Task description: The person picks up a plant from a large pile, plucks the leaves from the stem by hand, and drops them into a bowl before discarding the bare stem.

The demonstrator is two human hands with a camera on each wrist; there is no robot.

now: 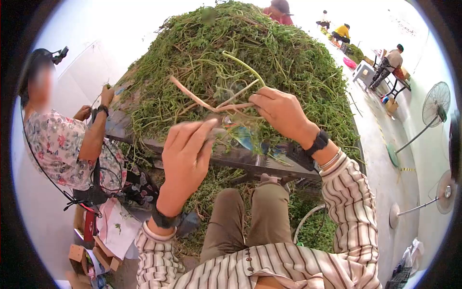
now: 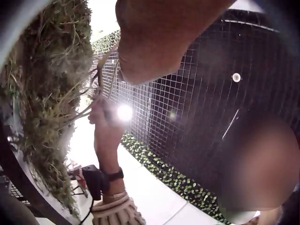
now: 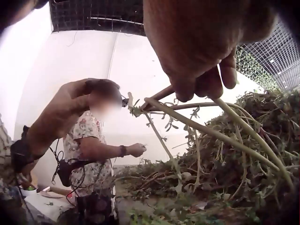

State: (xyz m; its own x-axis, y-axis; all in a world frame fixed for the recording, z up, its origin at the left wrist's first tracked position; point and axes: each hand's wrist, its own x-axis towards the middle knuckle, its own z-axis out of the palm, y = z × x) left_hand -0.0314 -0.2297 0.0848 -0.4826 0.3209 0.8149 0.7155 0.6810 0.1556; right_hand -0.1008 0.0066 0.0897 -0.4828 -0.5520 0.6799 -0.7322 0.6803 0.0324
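The right-wrist view alone clearly shows small leaves (image 3: 136,111) on the forked stem (image 1: 204,103), pinkish and green, pinched by the right hand (image 1: 284,113) over the heap (image 1: 288,58). The left hand (image 1: 186,151), fingers loosely extended, grips nothing visible just beside it. Below runs the table edge (image 1: 226,161); floor (image 1: 380,139) stretches rightward.

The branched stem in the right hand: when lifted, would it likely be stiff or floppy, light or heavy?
The branched stem is probably fairly stiff, since its forks stick out without drooping. It seems light: the right hand pinches just one part. The curved green shoot may be more bendable, judging by its arch.
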